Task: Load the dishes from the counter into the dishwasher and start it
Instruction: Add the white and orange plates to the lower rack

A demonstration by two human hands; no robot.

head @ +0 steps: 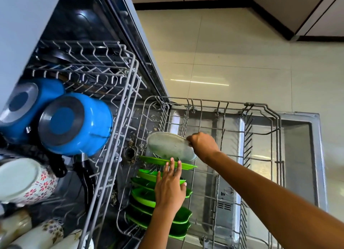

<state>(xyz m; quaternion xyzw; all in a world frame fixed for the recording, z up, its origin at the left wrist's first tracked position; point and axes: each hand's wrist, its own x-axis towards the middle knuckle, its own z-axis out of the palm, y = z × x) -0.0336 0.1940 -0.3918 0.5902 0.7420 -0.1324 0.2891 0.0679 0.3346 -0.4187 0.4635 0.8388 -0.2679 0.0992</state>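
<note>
White plate (pixel 170 146) tilted at the far end of the lower rack (pixel 260 107), gripped at its rim by the right hand (pixel 203 143). Left hand (pixel 170 187) flat, fingers straight, touching the row of green plates (pixel 145 194) standing just beside. Blue pots (pixel 74 123) upside down in the upper rack (pixel 119 92). No readable writing anywhere.

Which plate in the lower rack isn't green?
The white plate, gripped by the right hand at the far end of the row; every other plate is green.
</note>
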